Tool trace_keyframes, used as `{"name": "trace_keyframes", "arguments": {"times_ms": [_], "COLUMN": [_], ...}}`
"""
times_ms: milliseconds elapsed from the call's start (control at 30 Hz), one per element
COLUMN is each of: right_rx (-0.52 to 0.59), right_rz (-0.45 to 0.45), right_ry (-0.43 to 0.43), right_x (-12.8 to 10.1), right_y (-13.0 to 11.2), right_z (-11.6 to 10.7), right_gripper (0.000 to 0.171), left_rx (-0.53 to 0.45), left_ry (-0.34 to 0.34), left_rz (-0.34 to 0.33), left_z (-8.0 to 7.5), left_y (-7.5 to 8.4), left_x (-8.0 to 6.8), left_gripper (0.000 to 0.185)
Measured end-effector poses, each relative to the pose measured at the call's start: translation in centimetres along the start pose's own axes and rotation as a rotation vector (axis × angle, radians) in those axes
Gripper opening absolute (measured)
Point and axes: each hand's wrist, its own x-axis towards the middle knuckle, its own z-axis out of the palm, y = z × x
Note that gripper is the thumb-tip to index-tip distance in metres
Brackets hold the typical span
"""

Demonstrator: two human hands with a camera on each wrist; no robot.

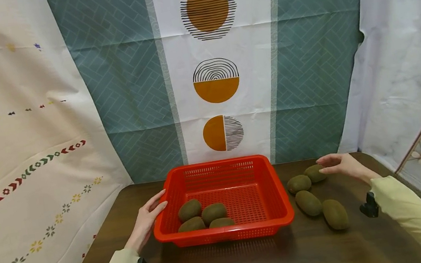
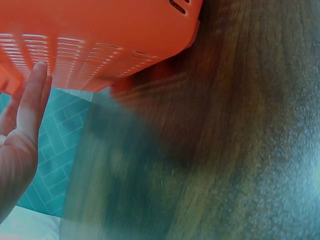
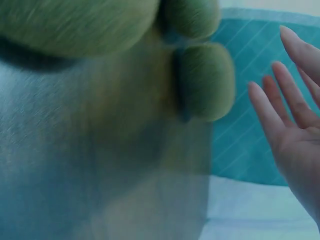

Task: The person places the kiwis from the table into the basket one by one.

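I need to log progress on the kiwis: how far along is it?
About halfway. Four kiwis already lie in the red basket. The right hand reaches over the farthest kiwi of the four still on the table, fingers open. The left hand rests open against the basket's side.

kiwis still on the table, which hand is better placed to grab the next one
Right. The right hand hovers open over the farthest kiwi of the four lying right of the red basket, while the left hand rests against the basket's opposite side.
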Motion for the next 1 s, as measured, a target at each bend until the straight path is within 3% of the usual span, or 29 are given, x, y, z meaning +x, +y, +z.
{"name": "trace_keyframes", "arguments": {"times_ms": [67, 300, 1000], "right_rx": [-0.066, -0.093, -0.099], "right_rz": [-0.002, -0.022, 0.044], "right_ry": [0.043, 0.091, 0.021], "right_x": [-0.1, 0.3, 1.4], "right_y": [0.7, 2.3, 5.0], "right_z": [0.2, 0.9, 1.5], "right_gripper": [0.05, 0.058, 0.068], "left_rx": [-0.006, 0.006, -0.025], "left_ry": [-0.002, -0.011, 0.002], "left_rz": [-0.004, -0.011, -0.014], "left_z": [0.0, 0.0, 0.0], "left_y": [0.1, 0.2, 0.1], "left_x": [0.0, -0.1, 0.2], "left_gripper": [0.051, 0.052, 0.05]}}
